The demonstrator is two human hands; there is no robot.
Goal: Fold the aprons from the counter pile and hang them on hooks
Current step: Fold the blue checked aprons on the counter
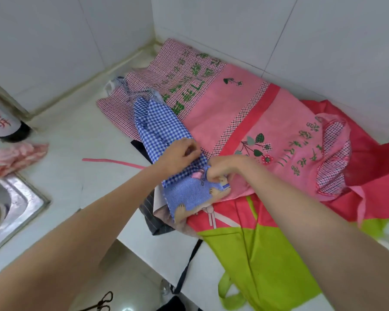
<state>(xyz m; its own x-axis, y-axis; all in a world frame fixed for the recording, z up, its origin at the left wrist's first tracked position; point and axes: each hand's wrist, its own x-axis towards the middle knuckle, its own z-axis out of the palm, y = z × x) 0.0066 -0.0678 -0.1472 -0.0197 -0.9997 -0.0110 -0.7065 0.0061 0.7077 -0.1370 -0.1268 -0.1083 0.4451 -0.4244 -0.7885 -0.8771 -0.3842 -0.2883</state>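
blue apron: blue-and-white gingham cotton apron (164, 133), bunched into a long narrow strip, lay at frame centre on top of the pile; long axis ran from upper left to lower right; lower end had a finer blue check panel with a printed cartoon patch.
left hand: left hand (180, 154) rested on the strip's middle, fingers curled and pinching the gingham cloth.
right hand: right hand (225, 169) was just right of the left one, nearly touching it; fingers bent down, gripping the lower patch end of the same apron.
pink apron: large pink cotton apron (236, 113) with red-check bib, green printed characters, a red band and strawberry print lay flat under the blue one; long axis ran from the upper-centre wall corner toward the right edge.
green apron: lime-green and red smooth apron (256, 248) hung over the counter's front edge, lower centre-right, green strap loop dangling.
red cloth: crumpled red fabric (368, 153) at right edge, partly under the pink apron.
dark cloth: dark pinstriped fabric (153, 216) peeked out below the blue apron.
counter: white glossy countertop (76, 140), pink strap (112, 162) lying across it left of centre.
sink: stainless steel sink rim (25, 198), lower left.
pink rag: ruffled pale-pink cloth (14, 156), left edge.
walls: white glazed tiles (99, 30) behind.
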